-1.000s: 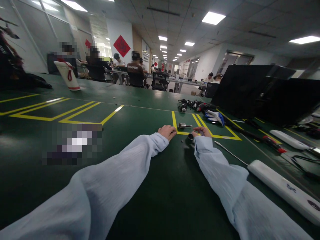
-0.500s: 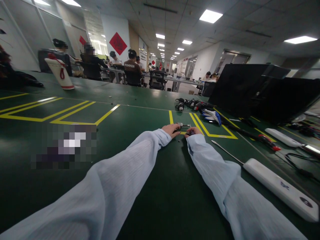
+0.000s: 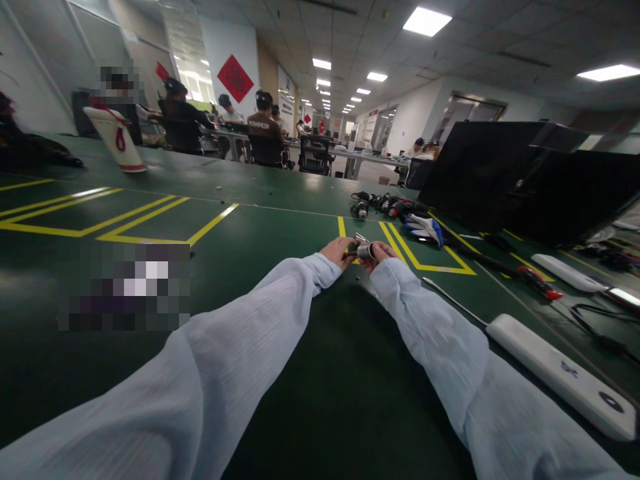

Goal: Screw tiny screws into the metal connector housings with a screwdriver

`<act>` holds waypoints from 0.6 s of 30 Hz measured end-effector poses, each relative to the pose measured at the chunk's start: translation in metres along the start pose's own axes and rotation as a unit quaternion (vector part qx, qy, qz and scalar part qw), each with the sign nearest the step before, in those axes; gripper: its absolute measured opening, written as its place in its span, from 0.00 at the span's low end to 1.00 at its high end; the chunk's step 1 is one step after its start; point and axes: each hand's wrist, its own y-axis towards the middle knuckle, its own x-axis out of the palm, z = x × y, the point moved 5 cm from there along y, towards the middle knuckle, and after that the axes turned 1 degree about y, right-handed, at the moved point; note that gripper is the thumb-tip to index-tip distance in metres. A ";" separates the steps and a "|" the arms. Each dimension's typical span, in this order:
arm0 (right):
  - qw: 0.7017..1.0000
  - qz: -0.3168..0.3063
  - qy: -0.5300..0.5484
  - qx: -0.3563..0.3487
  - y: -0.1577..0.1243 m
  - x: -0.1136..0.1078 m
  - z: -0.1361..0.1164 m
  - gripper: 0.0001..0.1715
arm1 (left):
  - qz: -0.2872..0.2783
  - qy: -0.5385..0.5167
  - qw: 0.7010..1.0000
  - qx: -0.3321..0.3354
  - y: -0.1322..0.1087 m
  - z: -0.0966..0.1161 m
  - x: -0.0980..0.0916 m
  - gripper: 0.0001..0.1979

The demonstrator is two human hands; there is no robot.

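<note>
In the middle of the head view, my left hand [image 3: 337, 252] has its fingers bent round a small metal part with a thin shaft [image 3: 361, 238]. Close beside it, my right hand [image 3: 380, 255] grips a short silvery cylinder [image 3: 365, 251] with a dark round end. The two parts are very near each other; whether they touch or are joined, I cannot tell. On the green table [image 3: 300, 333] just below the hands lies a tiny dark piece [image 3: 357, 278].
Behind the hands lie several dark metal parts with cables [image 3: 383, 203] and a blue-and-white glove [image 3: 424, 230]. A white power bank-like device [image 3: 563, 377] with a cable, a red-handled tool [image 3: 539, 281] and black monitors [image 3: 480, 167] are at right. A cup [image 3: 120, 143] stands far left.
My right hand has turned and lifted slightly, so the silvery cylinder now shows. The part with the shaft in my left hand has tilted, its shaft no longer pointing straight right.
</note>
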 end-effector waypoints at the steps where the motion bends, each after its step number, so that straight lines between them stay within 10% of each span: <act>1: 1.000 -0.007 0.009 0.006 -0.002 0.002 0.000 0.16 | -0.001 -0.001 1.000 0.003 0.000 0.001 0.000 0.17; 18: 0.997 -0.036 0.009 0.070 -0.019 0.008 0.013 0.16 | 0.028 0.081 0.996 -0.015 -0.035 0.031 -0.034 0.17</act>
